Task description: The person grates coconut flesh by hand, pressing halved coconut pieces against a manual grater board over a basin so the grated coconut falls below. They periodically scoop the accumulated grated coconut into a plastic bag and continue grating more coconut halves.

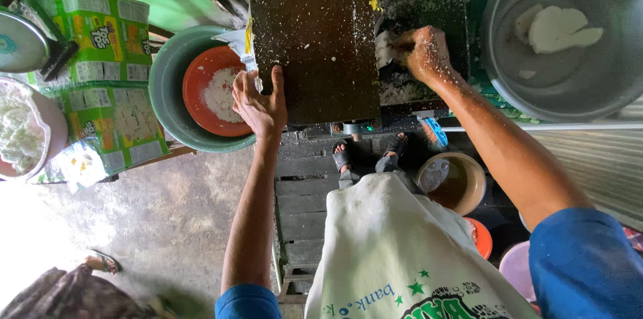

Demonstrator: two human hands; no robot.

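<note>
The left hand (260, 103) is flat against the near-left edge of the dark machine housing (315, 44), fingers spread wide and holding nothing, which reads as a brace to steady the body or the box. Just beyond its fingertips sits an orange bowl (201, 91) nested inside a grey-green basin (164, 85), placed right under the machine's side outlet, seemingly so the white grated flakes (222, 95) fall straight into it.

Across the housing, the right hand (422, 51) is curled tight, knuckles dusted white, pressing a white piece (385, 48) into the opening; just what it grips is partly hidden by the fingers. White shreds lie scattered under that hand.

Farther out past the right hand, a big grey tub (502, 38) holds pale white chunks (556, 28), near enough to be reached for. Below the right forearm stands a tan bucket (479, 188) with brown liquid.
</note>
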